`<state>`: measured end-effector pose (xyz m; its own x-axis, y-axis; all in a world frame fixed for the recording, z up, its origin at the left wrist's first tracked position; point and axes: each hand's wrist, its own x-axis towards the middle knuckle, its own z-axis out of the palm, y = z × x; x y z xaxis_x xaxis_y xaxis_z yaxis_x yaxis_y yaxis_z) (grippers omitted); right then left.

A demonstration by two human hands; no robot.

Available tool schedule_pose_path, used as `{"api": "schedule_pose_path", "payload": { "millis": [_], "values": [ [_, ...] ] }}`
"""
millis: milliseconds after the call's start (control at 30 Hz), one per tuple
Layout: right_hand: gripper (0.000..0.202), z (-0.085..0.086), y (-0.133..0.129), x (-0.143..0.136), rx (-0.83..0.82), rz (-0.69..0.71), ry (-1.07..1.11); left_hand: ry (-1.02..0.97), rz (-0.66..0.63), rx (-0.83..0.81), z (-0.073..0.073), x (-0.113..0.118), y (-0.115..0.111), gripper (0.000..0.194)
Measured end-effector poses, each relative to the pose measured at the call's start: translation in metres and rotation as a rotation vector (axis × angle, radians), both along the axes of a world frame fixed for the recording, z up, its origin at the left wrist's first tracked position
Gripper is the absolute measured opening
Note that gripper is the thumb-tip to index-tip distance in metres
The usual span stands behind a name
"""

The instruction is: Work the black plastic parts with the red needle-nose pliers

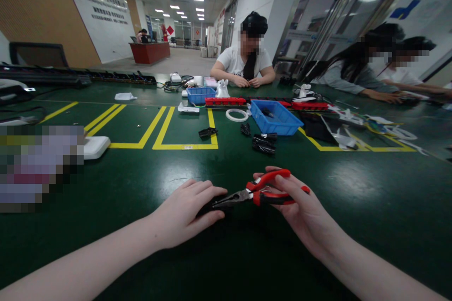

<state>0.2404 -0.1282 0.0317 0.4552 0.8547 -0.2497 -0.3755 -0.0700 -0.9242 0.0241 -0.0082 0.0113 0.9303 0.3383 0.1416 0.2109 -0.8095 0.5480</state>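
Note:
My right hand [296, 197] is wrapped round the red and black handles of long-nose pliers [240, 197], whose tips point left. My left hand [189, 211] is at the tips of the pliers, with its thumb and fingers closed round a small dark piece that is mostly hidden. Beyond my hands lie several black pieces: one [208, 132] on a yellow line, a small one [245, 129], and a bundle [264, 144] in front of a blue bin [275, 117].
A smaller blue bin [201, 95], a white tape ring [237, 114] and red strips [225, 101] lie farther back on the green table [141, 174]. A white box [96, 147] is at left. One person sits opposite; others are at the right.

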Motion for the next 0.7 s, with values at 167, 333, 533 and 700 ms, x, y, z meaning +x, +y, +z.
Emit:
{"api": "schedule_pose_path", "payload": {
  "millis": [167,333,533,700],
  "values": [
    [0.038,-0.0001,0.0001,-0.0005,-0.001,-0.001,0.003,-0.004,-0.004,-0.012,0.0000,0.0007,0.0004,0.031],
    [0.033,0.0009,0.0008,-0.0012,0.022,0.004,0.003,-0.008,-0.008,-0.012,0.0001,0.0014,0.0008,0.031],
    [0.037,0.0009,-0.0001,0.0004,0.017,-0.014,0.012,-0.012,-0.011,-0.028,0.0011,0.0003,0.0002,0.028],
    [0.038,-0.0004,0.0007,0.0008,0.015,-0.023,0.024,-0.024,-0.019,-0.023,0.0010,0.0012,0.0006,0.027]
  ]
}}
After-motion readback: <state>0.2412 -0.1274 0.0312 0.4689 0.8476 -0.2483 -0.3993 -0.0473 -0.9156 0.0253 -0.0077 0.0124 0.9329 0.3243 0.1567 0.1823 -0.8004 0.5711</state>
